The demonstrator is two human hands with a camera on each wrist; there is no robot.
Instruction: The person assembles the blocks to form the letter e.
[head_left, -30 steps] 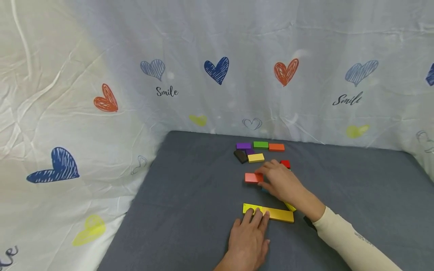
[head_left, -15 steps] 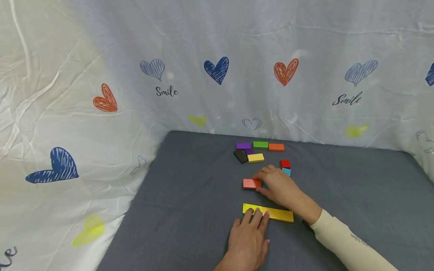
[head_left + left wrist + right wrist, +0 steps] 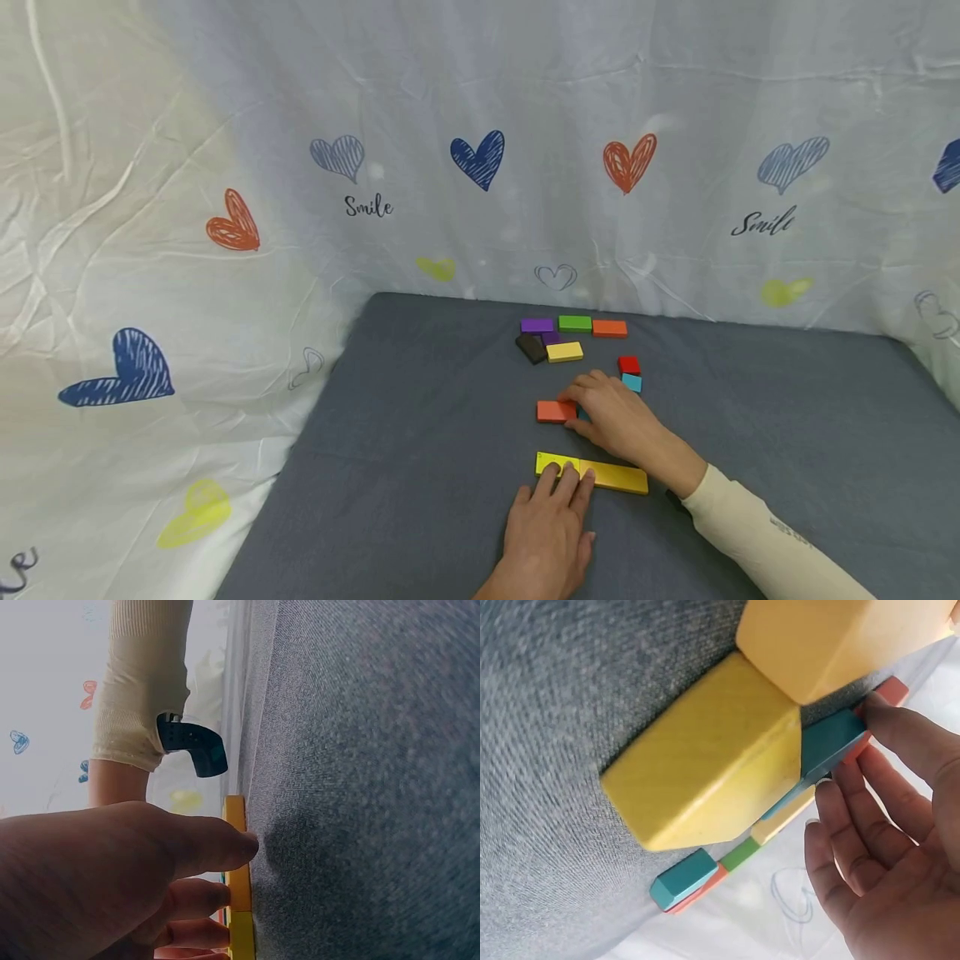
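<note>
In the head view my left hand rests its fingertips along the near side of a bright yellow block and a longer-looking amber block, which lie end to end. In the left wrist view the thumb reaches straight past the amber block. Farther back, my right hand pinches one end of an orange-red block between thumb and fingers. Beside it a teal block shows in the right wrist view, partly hidden by the hand in the head view. A yellow block lies close to that wrist camera.
At the back stand purple, green and orange blocks in a row. Before them lie a black block and a pale yellow one. Red and light blue blocks sit behind the right hand.
The right hand has drawn the orange-red block a little toward the near side. The light blue block has come into sight behind it. The left hand stays on the yellow and amber blocks.
</note>
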